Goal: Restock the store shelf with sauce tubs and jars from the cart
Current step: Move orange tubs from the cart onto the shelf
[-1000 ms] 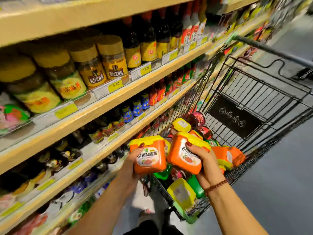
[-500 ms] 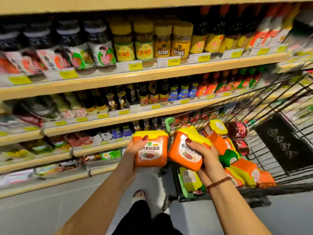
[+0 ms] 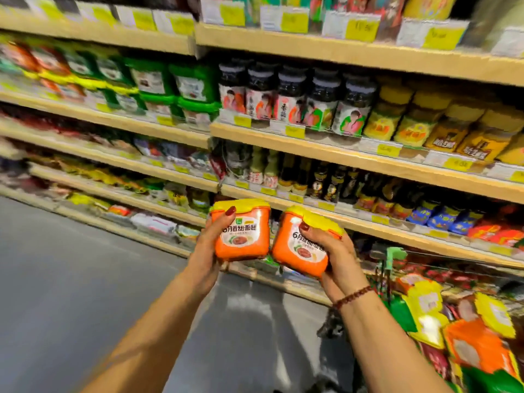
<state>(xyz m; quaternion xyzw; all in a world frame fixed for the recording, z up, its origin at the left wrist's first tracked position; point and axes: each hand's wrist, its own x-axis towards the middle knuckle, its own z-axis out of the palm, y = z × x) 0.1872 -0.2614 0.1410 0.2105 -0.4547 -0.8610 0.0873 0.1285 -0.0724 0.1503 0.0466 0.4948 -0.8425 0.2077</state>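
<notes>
My left hand (image 3: 211, 245) grips an orange sauce tub (image 3: 246, 236) with a yellow lid, held upright with its label facing me. My right hand (image 3: 331, 251) holds a second orange tub (image 3: 297, 251) of the same kind, tilted to the left, fingers over its yellow lid. Both tubs hang side by side in front of the lower shelves (image 3: 354, 225). The cart (image 3: 394, 259) sits at the lower right, holding several more orange, yellow and green tubs (image 3: 476, 344).
Wooden shelves run across the view, stocked with green tubs (image 3: 173, 86) at upper left, dark jars (image 3: 292, 100) in the middle and yellow-lidded jars (image 3: 411, 120) on the right. Small bottles fill the row below. Grey floor (image 3: 71, 293) lies to the left.
The view has swung left, away from the cart and along the shelves. Both hands have carried their tubs away from the cart and up in front of the shelves.
</notes>
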